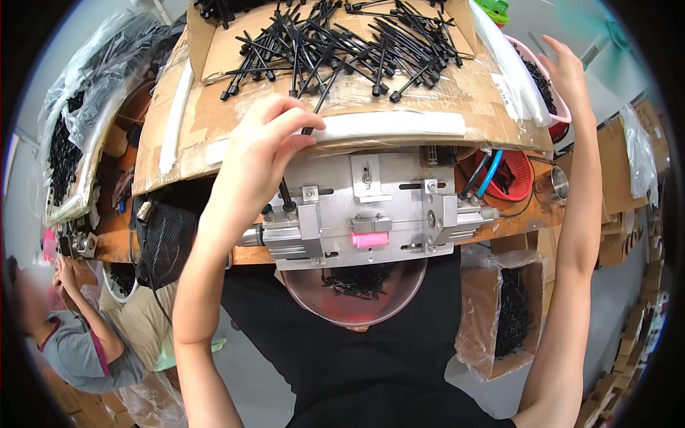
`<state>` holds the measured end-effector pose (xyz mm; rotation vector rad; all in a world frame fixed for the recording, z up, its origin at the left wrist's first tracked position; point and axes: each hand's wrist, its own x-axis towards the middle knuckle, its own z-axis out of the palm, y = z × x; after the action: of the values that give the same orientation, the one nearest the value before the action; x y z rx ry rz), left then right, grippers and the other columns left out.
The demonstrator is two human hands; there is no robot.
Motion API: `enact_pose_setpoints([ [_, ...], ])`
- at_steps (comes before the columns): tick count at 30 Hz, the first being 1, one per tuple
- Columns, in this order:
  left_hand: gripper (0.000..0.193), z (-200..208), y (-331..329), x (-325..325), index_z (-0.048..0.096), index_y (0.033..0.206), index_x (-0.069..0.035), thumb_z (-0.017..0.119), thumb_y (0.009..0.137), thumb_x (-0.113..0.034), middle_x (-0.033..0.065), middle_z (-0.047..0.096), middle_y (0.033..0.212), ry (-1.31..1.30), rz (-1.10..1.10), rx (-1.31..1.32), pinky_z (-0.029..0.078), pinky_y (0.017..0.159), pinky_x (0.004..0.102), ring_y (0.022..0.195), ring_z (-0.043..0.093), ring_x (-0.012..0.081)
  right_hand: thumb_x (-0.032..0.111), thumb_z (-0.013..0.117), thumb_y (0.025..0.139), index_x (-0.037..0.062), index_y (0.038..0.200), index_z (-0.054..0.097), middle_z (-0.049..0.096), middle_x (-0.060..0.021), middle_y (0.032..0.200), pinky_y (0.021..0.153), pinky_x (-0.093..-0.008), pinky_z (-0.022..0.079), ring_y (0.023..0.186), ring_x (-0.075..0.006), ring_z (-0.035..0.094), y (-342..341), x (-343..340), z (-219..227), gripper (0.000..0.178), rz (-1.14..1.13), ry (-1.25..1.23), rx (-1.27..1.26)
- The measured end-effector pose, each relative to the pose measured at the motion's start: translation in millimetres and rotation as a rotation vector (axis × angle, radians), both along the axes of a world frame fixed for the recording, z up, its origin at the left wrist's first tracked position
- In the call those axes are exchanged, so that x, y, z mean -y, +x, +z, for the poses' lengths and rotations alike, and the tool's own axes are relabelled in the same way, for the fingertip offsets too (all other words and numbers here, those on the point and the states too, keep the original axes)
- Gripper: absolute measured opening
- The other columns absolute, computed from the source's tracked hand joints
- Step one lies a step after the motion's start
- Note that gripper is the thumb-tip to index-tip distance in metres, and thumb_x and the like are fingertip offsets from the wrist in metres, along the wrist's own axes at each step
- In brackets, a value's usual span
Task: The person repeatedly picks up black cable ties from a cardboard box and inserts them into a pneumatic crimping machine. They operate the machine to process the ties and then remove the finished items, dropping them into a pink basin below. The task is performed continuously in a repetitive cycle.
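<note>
My left hand (pixel 267 135) is closed in a pinch on a thin black plastic rod (pixel 330 87) with a wider end, at the front edge of the cardboard tray (pixel 160 143). Beyond it lies a loose heap of similar black rods (pixel 385 53). My right hand (pixel 566 71) is raised at the far right, fingers apart, beside a pink basket (pixel 564 110) of small black parts; I see nothing in it. Below the tray sits a metal fixture (pixel 335 171) with a clamp block on each side and a pink piece (pixel 369 240) at its middle.
Under the fixture, a reddish bowl (pixel 307 310) holds black parts. A lined carton (pixel 474 314) of black pieces stands right of my legs. A red basket (pixel 526 187) and a metal cup (pixel 559 183) are on the bench. At left, another person (pixel 85 349) works with both hands.
</note>
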<state>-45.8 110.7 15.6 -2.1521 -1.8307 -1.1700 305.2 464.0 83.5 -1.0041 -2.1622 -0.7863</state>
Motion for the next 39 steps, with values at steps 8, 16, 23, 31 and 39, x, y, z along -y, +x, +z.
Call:
enact_pose_setpoints([
  [8, 0.06, -30.0, 48.5, 44.6, 0.064, 0.126, -0.007, 0.073, 0.069, 0.011, 0.008, 0.061, 0.092, 0.095, 0.202, 0.091, 0.05, 0.072, 0.0301, 0.076, 0.056, 0.019, 0.011, 0.062, 0.085, 0.0061, 0.085, 0.059, 0.066, -0.0112, 0.085, 0.07, -0.0433, 0.053, 0.084, -0.0322, 0.067, -154.7, 160.0, -60.0, 0.006, 0.712, -0.289, 0.265],
  [16, 0.068, -92.0, 136.3, 101.3, 0.045, 0.139, 0.008, 0.064, 0.074, 0.001, 0.0093, 0.053, 0.095, -0.27, 0.133, -0.064, 0.045, 0.075, 0.0323, 0.082, 0.052, 0.0221, 0.009, 0.065, 0.087, 0.0038, 0.094, 0.067, 0.066, -0.0142, 0.073, 0.063, -0.0356, 0.049, 0.066, -0.0285, 0.063, -148.0, 170.9, -33.4, 0.009, 0.706, -0.515, 0.118],
  [23, 0.069, -94.4, 141.4, 91.2, 0.043, 0.142, 0.005, 0.068, 0.078, 0.002, 0.009, 0.052, 0.095, -0.338, 0.183, -0.11, 0.043, 0.08, 0.036, 0.086, 0.05, 0.0238, 0.005, 0.064, 0.089, 0.005, 0.107, 0.068, 0.072, -0.0074, 0.084, 0.061, -0.0281, 0.05, 0.073, -0.0189, 0.067, -147.6, 159.4, -31.4, 0.018, 0.821, -0.715, -0.019],
  [31, 0.071, -91.6, 138.1, 86.7, 0.042, 0.139, 0.009, 0.061, 0.071, 0.002, 0.009, 0.048, 0.092, -0.32, 0.155, -0.17, 0.047, 0.08, 0.0321, 0.082, 0.05, 0.0214, -0.012, 0.058, 0.086, -0.0087, 0.124, 0.057, 0.068, -0.0203, 0.105, 0.058, -0.0244, 0.054, 0.086, -0.0223, 0.069, -79.2, 258.6, -49.1, 0.038, 0.863, -0.923, -0.577],
  [39, 0.022, -13.6, 49.6, 15.9, 0.066, 0.105, -0.004, 0.062, 0.084, 0.001, 0.0099, 0.059, 0.091, 0.041, 0.358, 0.01, 0.048, 0.078, 0.0367, 0.084, 0.057, 0.0277, -0.01, 0.073, 0.073, -0.0065, 0.134, 0.053, 0.067, -0.01, 0.077, 0.06, -0.0299, 0.053, 0.064, -0.0205, 0.066, -74.8, 360.7, -170.7, 0.064, 0.698, -0.873, -0.379],
])
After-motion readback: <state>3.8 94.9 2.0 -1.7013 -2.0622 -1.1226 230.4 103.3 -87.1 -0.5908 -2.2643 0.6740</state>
